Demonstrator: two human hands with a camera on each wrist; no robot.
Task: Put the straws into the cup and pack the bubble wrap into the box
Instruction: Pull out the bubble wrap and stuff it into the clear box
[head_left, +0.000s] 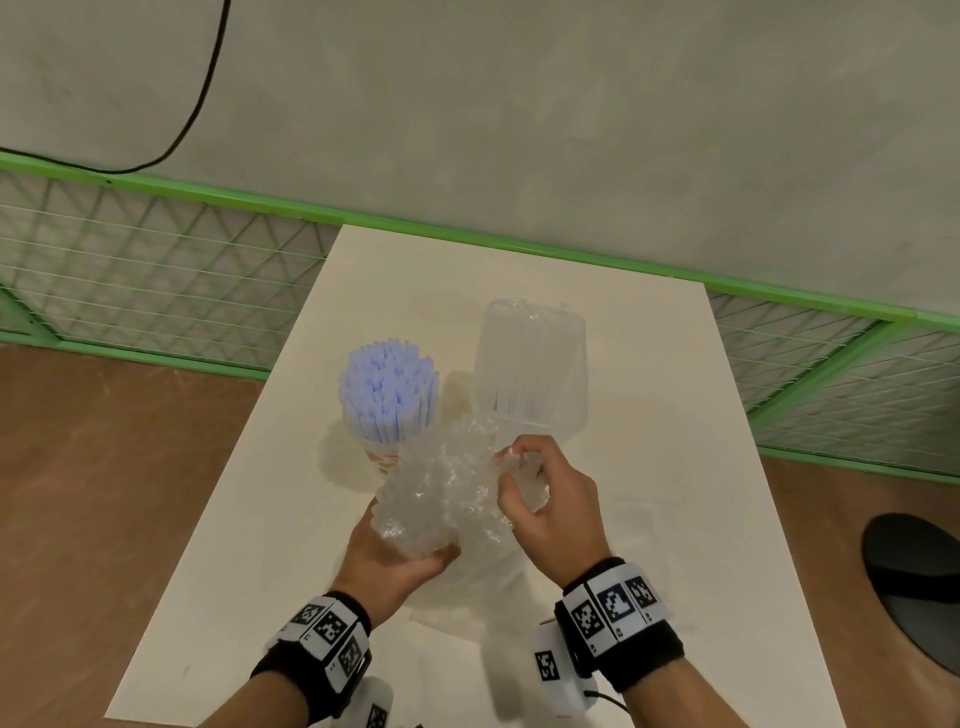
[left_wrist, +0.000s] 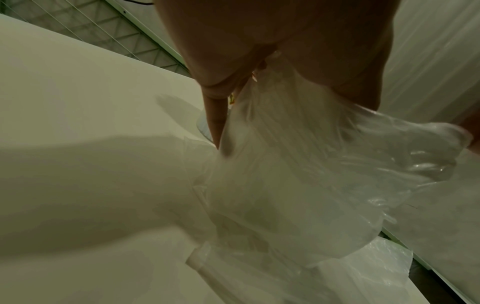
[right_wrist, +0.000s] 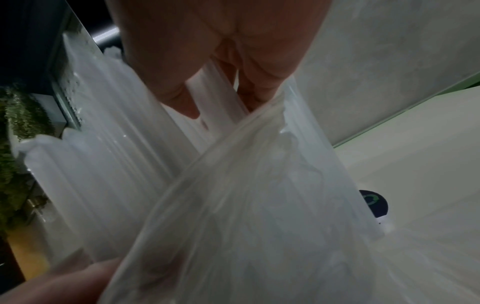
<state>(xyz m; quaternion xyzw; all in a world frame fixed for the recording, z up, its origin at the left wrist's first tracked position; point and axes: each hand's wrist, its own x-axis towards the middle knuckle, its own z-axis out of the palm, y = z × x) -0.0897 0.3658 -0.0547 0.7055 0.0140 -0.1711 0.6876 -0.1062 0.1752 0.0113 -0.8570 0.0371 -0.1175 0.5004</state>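
A crumpled sheet of clear bubble wrap (head_left: 447, 488) is held above the white table (head_left: 649, 415) between both hands. My left hand (head_left: 400, 551) grips its lower left part from below. My right hand (head_left: 550, 499) pinches its upper right edge, close to the near end of the clear plastic box (head_left: 530, 369). The box stands open behind the wrap, with its lid raised. A bundle of blue-white straws (head_left: 387, 384) stands upright in a cup (head_left: 382, 454) to the left. The bubble wrap (left_wrist: 298, 164) fills the left wrist view, and the bubble wrap (right_wrist: 233, 205) fills the right wrist view too.
A thin clear plastic bag (head_left: 467, 597) lies on the table under the hands. A green mesh fence (head_left: 156, 270) runs behind the table. A black round object (head_left: 919, 577) sits on the brown floor at the right.
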